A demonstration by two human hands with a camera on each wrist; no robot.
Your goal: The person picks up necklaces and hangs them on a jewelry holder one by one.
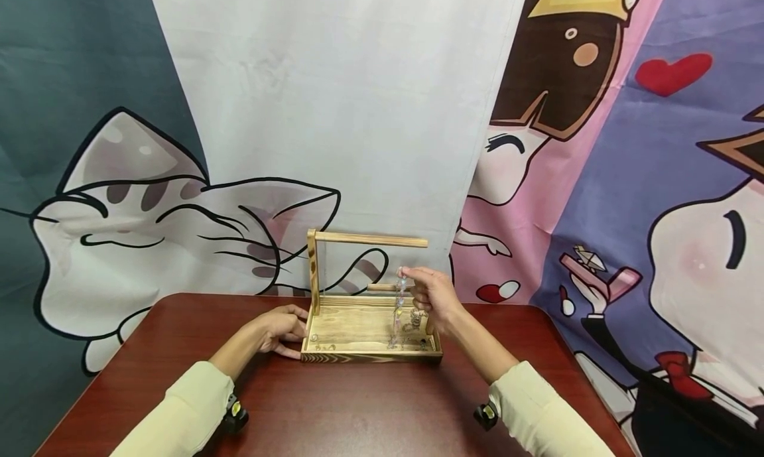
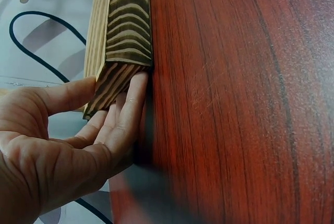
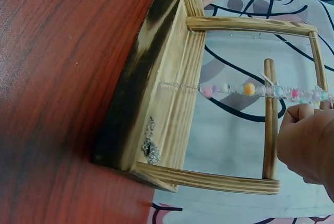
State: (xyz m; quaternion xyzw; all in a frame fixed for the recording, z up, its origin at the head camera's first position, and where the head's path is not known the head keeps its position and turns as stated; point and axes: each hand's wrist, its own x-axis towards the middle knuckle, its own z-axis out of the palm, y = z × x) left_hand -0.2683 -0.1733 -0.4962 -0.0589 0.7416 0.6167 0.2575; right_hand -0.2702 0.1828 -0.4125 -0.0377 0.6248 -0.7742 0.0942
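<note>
A wooden jewelry stand (image 1: 373, 357), with a shallow tray and two raised bars, rests on the table. At its left end my left hand (image 1: 283, 329) grips the tray, the thumb at the upper rim and the fingers against the end wall (image 2: 112, 85). Above the tray's right part, my right hand (image 1: 437, 298) pinches the top of a beaded bracelet (image 3: 249, 89). Its pastel beads and thin silver chain hang straight down, the chain end reaching toward the tray. The right fingertips are partly hidden in the right wrist view.
Silver jewelry (image 3: 151, 152) lies in the tray's right corner, and small pieces (image 1: 314, 338) lie at its left. The upper bar (image 1: 370, 239) and shorter lower bar (image 3: 270, 119) stick out over the tray. A printed cloth (image 1: 334, 112) hangs behind the reddish-brown table (image 1: 346, 410).
</note>
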